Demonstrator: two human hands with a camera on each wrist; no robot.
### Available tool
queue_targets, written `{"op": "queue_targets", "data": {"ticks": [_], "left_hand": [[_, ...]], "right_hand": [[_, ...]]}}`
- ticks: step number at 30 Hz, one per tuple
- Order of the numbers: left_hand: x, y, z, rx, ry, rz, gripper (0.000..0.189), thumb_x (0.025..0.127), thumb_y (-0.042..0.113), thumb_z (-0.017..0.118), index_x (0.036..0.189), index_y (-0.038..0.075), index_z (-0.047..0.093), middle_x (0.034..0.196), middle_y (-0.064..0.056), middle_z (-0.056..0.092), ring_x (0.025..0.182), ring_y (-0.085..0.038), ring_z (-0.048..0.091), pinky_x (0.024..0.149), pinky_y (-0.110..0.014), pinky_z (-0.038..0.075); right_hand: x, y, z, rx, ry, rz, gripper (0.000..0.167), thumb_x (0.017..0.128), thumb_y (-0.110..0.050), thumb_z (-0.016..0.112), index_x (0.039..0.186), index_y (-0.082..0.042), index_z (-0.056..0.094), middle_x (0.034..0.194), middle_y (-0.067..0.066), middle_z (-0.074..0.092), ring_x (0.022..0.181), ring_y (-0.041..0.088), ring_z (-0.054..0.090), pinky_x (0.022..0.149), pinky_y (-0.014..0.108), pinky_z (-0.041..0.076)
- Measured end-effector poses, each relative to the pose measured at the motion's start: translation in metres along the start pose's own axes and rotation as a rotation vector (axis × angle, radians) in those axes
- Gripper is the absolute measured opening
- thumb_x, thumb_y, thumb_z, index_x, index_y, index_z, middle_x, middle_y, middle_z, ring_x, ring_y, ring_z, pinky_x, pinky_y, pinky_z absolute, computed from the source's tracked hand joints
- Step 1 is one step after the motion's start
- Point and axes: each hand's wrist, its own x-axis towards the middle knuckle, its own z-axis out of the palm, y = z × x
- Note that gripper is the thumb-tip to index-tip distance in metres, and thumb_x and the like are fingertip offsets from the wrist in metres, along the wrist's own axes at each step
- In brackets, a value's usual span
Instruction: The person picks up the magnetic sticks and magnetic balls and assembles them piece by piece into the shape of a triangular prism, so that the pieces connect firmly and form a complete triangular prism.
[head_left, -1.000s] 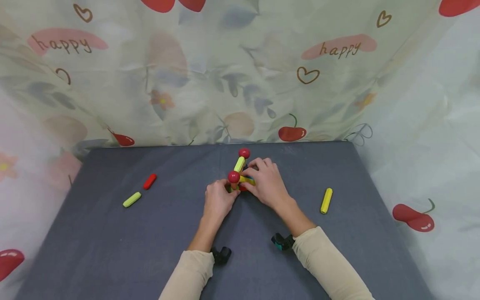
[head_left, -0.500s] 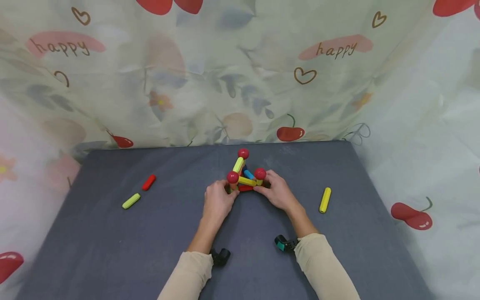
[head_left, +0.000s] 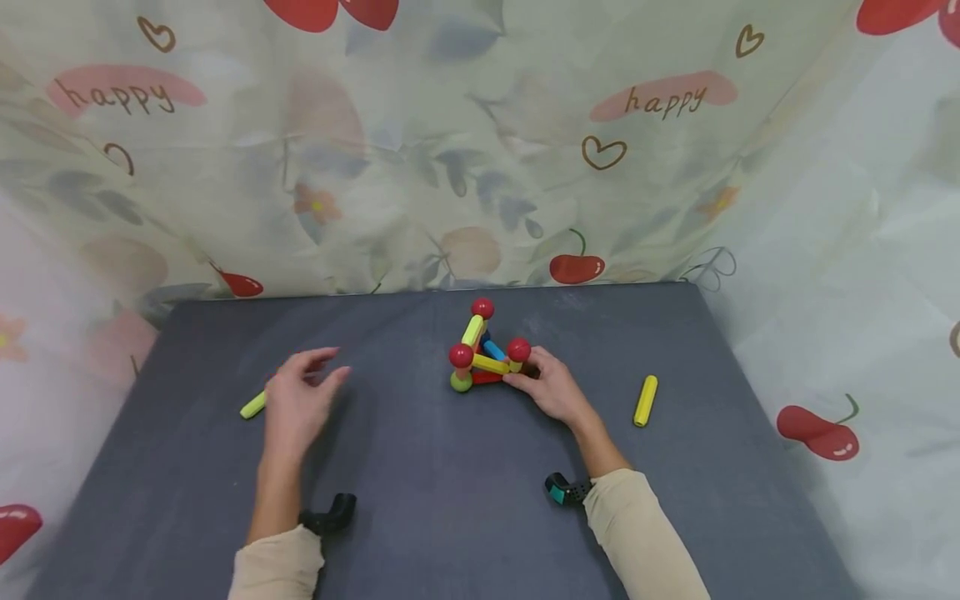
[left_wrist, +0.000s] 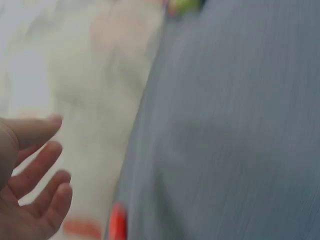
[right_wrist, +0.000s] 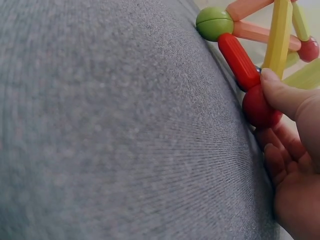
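A frame of rods and balls stands on the table, with red balls [head_left: 482, 309] on top and a green ball [head_left: 461, 382] at its lower left corner. At its lower right, my right hand [head_left: 555, 387] grips a red ball [right_wrist: 257, 106] between thumb and fingers. A red rod [right_wrist: 239, 60] joins that ball to the green one. My left hand [head_left: 298, 408] holds nothing, its fingers spread, over the table's left side. It partly covers a light green rod [head_left: 252, 406]. The red rod [left_wrist: 118, 222] nearby is hidden in the head view but shows, blurred, in the left wrist view.
A loose yellow rod [head_left: 646, 401] lies on the right of the dark grey table [head_left: 450, 500]. A printed cloth [head_left: 420, 167] hangs behind the table's far edge, with more cloth at both sides.
My left hand has let go of the frame's left corner and moved left toward the loose rods. My right hand shifted from the frame's middle to its lower right ball, which it keeps holding.
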Motion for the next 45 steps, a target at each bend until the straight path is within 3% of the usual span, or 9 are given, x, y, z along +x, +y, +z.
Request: {"op": "queue_targets", "data": {"ticks": [3,7,13,18,22,28,35,40,45], "left_hand": [[0.004,-0.033,-0.036,0.069,0.073,-0.108,0.040,0.095,0.025,0.074,0.133,0.012,0.067,0.133,-0.017,0.064,0.121,-0.036,0.059,0.103,-0.052,0.045],[0.006,-0.072,-0.065,0.192,0.039,-0.216,0.049,0.097,0.026,0.070,0.141,0.008,0.060,0.138,-0.026,0.057,0.124,-0.043,0.052,0.108,-0.059,0.035],[0.007,-0.104,-0.072,0.280,-0.080,-0.314,0.059,0.097,0.031,0.069,0.145,0.000,0.053,0.138,-0.028,0.059,0.121,-0.042,0.055,0.103,-0.059,0.041],[0.008,-0.108,-0.068,0.324,-0.083,-0.278,0.045,0.099,0.028,0.067,0.133,-0.001,0.062,0.123,-0.025,0.065,0.110,-0.040,0.058,0.094,-0.056,0.044],[0.004,-0.084,-0.063,0.279,-0.046,-0.201,0.038,0.100,0.031,0.066,0.127,0.003,0.067,0.118,-0.022,0.063,0.105,-0.037,0.058,0.084,-0.050,0.045],[0.000,0.003,-0.031,0.053,0.016,0.073,0.031,0.096,0.030,0.073,0.120,0.011,0.072,0.119,-0.012,0.062,0.107,-0.027,0.061,0.086,-0.040,0.051],[-0.008,0.095,0.041,-0.117,-0.140,0.357,0.023,0.091,0.031,0.079,0.109,0.018,0.075,0.124,-0.001,0.060,0.114,-0.022,0.049,0.094,-0.045,0.047],[-0.004,0.115,0.085,-0.045,-0.181,0.457,0.022,0.090,0.033,0.080,0.106,0.018,0.077,0.130,-0.001,0.058,0.120,-0.027,0.042,0.095,-0.044,0.045],[0.000,0.111,0.103,0.060,-0.161,0.479,0.022,0.089,0.033,0.080,0.105,0.019,0.078,0.137,-0.001,0.056,0.125,-0.028,0.039,0.099,-0.045,0.046]], "right_hand": [[0.001,0.001,-0.001,0.001,-0.007,-0.010,0.020,0.095,-0.028,0.074,0.109,-0.015,0.071,0.116,0.007,0.063,0.098,0.020,0.058,0.090,0.036,0.049],[0.002,0.001,-0.001,-0.003,-0.008,-0.013,0.021,0.095,-0.028,0.073,0.111,-0.015,0.070,0.115,0.006,0.063,0.098,0.021,0.058,0.090,0.036,0.048],[0.001,0.001,0.001,-0.008,-0.010,-0.006,0.022,0.095,-0.029,0.073,0.112,-0.015,0.070,0.114,0.006,0.063,0.098,0.020,0.058,0.089,0.036,0.048],[0.000,0.001,0.002,-0.004,-0.010,0.000,0.022,0.095,-0.031,0.073,0.111,-0.016,0.069,0.114,0.006,0.063,0.098,0.021,0.058,0.089,0.036,0.048],[0.000,0.003,0.002,-0.009,-0.018,0.004,0.024,0.095,-0.032,0.074,0.112,-0.016,0.069,0.115,0.006,0.063,0.099,0.019,0.058,0.091,0.035,0.048],[-0.001,0.001,0.000,0.012,-0.004,0.013,0.023,0.094,-0.030,0.075,0.111,-0.016,0.069,0.114,0.006,0.063,0.100,0.020,0.059,0.091,0.036,0.048],[0.000,0.003,0.002,0.037,-0.009,0.023,0.024,0.094,-0.031,0.074,0.113,-0.017,0.071,0.117,0.006,0.064,0.100,0.021,0.059,0.092,0.037,0.048],[0.001,0.003,0.002,0.034,-0.004,0.003,0.025,0.094,-0.029,0.075,0.114,-0.016,0.071,0.116,0.007,0.064,0.099,0.022,0.061,0.092,0.037,0.049],[0.000,0.002,0.001,0.026,-0.007,0.006,0.028,0.094,-0.030,0.075,0.118,-0.016,0.071,0.118,0.007,0.064,0.100,0.022,0.061,0.092,0.038,0.049]]}}
